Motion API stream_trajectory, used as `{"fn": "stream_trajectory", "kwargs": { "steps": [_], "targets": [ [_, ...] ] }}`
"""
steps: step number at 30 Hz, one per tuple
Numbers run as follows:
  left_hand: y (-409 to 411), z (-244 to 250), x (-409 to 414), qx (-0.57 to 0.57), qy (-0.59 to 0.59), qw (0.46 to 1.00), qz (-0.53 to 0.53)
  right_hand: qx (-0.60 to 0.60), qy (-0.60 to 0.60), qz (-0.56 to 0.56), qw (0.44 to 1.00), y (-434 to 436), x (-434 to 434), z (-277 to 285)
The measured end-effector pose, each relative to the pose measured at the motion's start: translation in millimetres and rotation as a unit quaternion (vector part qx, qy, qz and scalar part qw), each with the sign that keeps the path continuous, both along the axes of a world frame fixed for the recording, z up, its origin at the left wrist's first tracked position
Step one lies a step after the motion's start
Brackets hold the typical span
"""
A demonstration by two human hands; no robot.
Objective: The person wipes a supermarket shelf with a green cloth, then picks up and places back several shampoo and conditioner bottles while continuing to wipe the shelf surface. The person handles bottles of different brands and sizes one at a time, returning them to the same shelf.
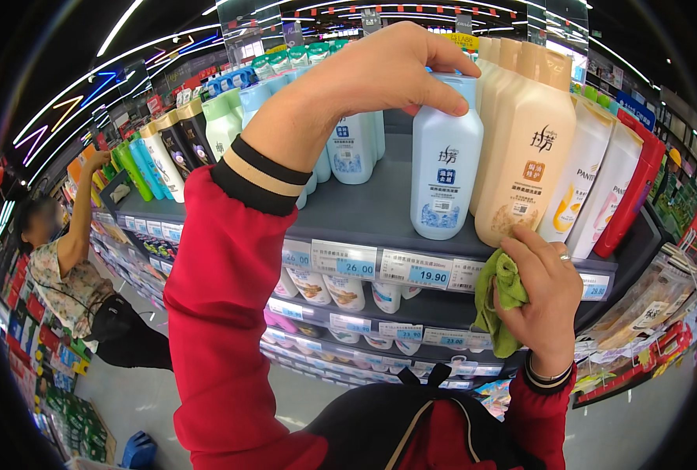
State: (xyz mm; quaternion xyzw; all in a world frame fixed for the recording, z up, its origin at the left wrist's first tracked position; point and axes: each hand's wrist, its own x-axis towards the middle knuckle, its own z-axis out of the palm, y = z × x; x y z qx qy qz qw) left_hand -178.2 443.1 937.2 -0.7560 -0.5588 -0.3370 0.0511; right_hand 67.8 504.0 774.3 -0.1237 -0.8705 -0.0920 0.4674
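My left hand (410, 70) grips the cap of a pale blue shampoo bottle (447, 170) from above. The bottle stands upright near the front edge of a dark grey store shelf (348, 205). In my right hand (542, 294) is a bunched green cloth (501, 299). Its fingertips reach the base of a cream shampoo bottle (527, 147) with a tan cap. That bottle stands just right of the blue one, at the front of a row of similar bottles. Whether the blue bottle's base rests fully on the shelf is hard to tell.
More pale blue bottles (351, 147) stand left of a gap on the shelf. White Pantene bottles (580, 164) and a red bottle (633, 188) lean at the right. Price tags (343, 259) line the shelf edge above lower stocked shelves. Another person (72, 270) reaches to the shelf at far left.
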Motion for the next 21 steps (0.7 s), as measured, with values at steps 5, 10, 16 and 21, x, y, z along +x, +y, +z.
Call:
{"fn": "stream_trajectory", "kwargs": {
  "steps": [5, 10, 16, 21],
  "targets": [
    [3.7, -1.7, 3.8, -0.002, -0.01, 1.0, -0.021, -0.005, -0.002, 0.004, 1.0, -3.7, -1.1, 1.6],
    [3.4, -5.4, -4.8, 0.009, 0.001, 0.999, -0.034, -0.008, -0.007, 0.0, 1.0, -5.1, -2.8, 1.7],
    [-14.8, 24.4, -49.7, 0.241, 0.238, 0.907, 0.252, -0.005, -0.003, 0.002, 1.0, -3.7, -0.2, -0.6],
    [-15.7, 19.4, -61.1, -0.002, 0.26, 0.872, 0.415, -0.004, -0.004, 0.013, 1.0, -1.8, -2.6, -1.2]
  ]
}}
